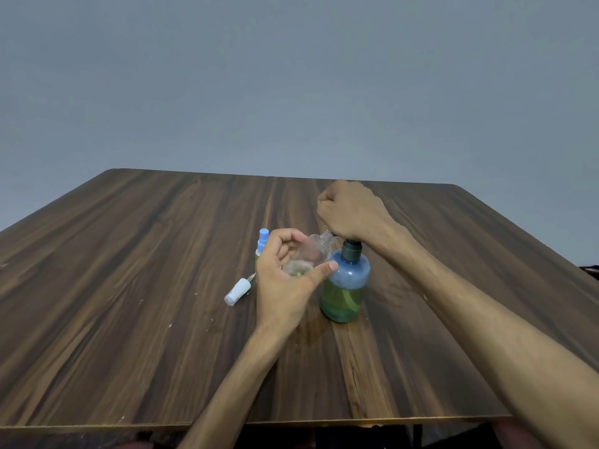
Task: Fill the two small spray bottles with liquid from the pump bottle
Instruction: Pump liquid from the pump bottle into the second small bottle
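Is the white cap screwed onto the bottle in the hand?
No, the white cap lies on the table, apart from the clear bottle held open-necked.

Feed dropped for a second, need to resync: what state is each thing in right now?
Clear spray bottle: uncapped, tilted, held by left hand, little liquid inside.
Pump bottle: upright, about half full, right hand on its pump.
White spray cap: off, lying on table.
Blue-capped spray bottle: upright, capped.

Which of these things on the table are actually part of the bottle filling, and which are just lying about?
In the job:
pump bottle
clear spray bottle, held tilted in left hand
right hand, on the pump
blue-capped spray bottle
white spray cap, lying off

Just there:
wooden table
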